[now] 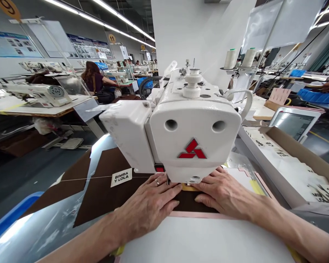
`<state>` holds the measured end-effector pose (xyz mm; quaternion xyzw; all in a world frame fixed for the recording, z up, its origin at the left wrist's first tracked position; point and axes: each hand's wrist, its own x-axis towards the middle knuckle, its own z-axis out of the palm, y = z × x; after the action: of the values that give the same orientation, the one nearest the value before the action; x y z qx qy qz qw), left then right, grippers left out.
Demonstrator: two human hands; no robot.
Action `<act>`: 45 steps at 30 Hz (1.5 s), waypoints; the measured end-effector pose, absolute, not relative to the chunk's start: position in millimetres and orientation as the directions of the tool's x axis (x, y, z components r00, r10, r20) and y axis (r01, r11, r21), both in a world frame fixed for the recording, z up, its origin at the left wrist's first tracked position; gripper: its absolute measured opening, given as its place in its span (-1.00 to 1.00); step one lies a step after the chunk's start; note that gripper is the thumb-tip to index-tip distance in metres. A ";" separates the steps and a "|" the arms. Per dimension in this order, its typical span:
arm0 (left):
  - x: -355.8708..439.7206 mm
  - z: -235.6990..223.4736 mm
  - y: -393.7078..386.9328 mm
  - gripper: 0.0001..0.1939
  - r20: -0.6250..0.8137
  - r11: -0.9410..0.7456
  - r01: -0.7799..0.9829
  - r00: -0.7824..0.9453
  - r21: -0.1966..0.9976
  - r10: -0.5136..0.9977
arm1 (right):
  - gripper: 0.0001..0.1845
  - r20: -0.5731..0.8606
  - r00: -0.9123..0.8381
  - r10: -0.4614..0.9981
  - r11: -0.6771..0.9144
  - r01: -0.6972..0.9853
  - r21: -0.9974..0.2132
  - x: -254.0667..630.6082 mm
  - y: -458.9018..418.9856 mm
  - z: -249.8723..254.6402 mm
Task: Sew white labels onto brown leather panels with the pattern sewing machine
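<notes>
The left hand (152, 200) and right hand (227, 190) lie flat, fingers extended and gripping nothing, at opposite sides below the sewing machine (193, 124), with brown cloth (186, 204) between them.

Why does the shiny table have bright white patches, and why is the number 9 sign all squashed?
Head view, lower left: the shiny table has glare, probably reflected from lights overhead; head view, top-left corner: the number 9 sign looks stretched and tilted, likely by the wide lens; head view, middle: the sewing machine looks sharp.
</notes>
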<state>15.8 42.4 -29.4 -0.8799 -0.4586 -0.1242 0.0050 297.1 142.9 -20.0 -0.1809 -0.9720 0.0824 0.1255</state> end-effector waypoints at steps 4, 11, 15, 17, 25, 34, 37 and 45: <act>14.4 -31.4 40.9 -0.55 0.214 -0.577 0.813 0.551 0.082 0.807 | -0.62 0.299 -0.892 0.338 0.937 0.291 -0.191 307.6 140.4 -20.8; 13.5 -28.7 39.5 -0.56 0.207 -0.580 0.812 0.557 0.068 0.804 | -0.53 0.329 -0.865 0.379 0.925 0.354 -0.134 342.6 122.1 -27.9; -5.9 -25.6 23.5 -0.55 0.186 -0.582 0.810 0.562 0.072 0.806 | -0.53 0.287 -0.870 0.401 0.916 0.377 -0.135 350.4 108.6 -31.3; -19.9 -24.5 11.3 -0.53 0.186 -0.585 0.808 0.565 0.076 0.804 | -0.55 0.310 -0.868 0.387 0.922 0.366 -0.126 350.7 101.7 -29.9; -24.0 -16.3 11.9 -0.60 0.256 -0.597 0.793 0.556 0.121 0.791 | -0.54 0.366 -0.879 0.305 0.951 0.261 -0.166 320.8 90.1 -13.2; 18.6 -14.4 51.2 -0.47 0.122 -0.677 0.729 0.667 0.096 0.735 | -0.46 0.373 -0.864 0.338 0.934 0.261 -0.242 290.8 99.7 -31.2; 16.1 -15.6 50.9 -0.46 0.136 -0.673 0.728 0.659 0.130 0.740 | -0.48 0.400 -0.859 0.320 0.944 0.252 -0.213 292.3 99.6 -32.6; 16.7 -11.5 57.9 -0.45 0.115 -0.676 0.716 0.667 0.175 0.736 | -0.54 0.378 -0.878 0.294 0.951 0.231 -0.204 291.4 102.6 -30.0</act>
<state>16.7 57.9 -11.5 -0.9112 -0.3982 -0.0881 -0.0577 291.4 102.6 -30.0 -0.1360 -0.9659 0.0766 0.2066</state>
